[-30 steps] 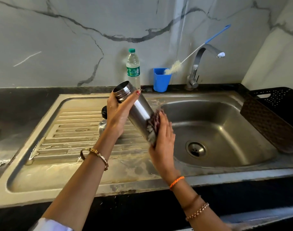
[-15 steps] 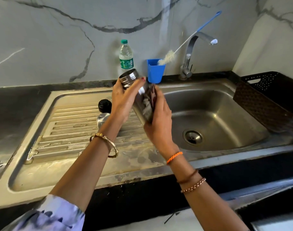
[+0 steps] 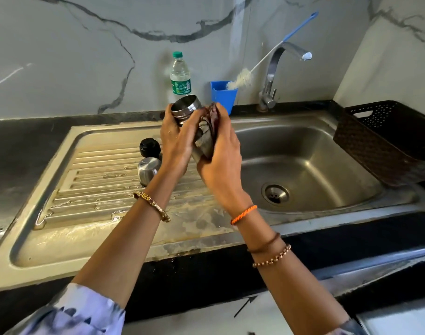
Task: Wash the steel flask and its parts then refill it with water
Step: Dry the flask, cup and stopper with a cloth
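You can read nothing here. The plastic bottle (image 3: 180, 74), just left of the blue cup (image 3: 224, 96), wears a green label (image 3: 181, 86) with white print, too small and blurred to make out.

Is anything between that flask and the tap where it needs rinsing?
Nothing visible blocks it. The steel flask is held above the sink's inner edge; the tap stands behind the basin, with open air between them.

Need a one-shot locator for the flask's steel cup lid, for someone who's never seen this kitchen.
Start at the ribbed drainboard, left of the sink basin. Two small parts stand on it just left of the person's left hand. The steel cup is the nearer one, a shiny dome; the black stopper behind it is dark.
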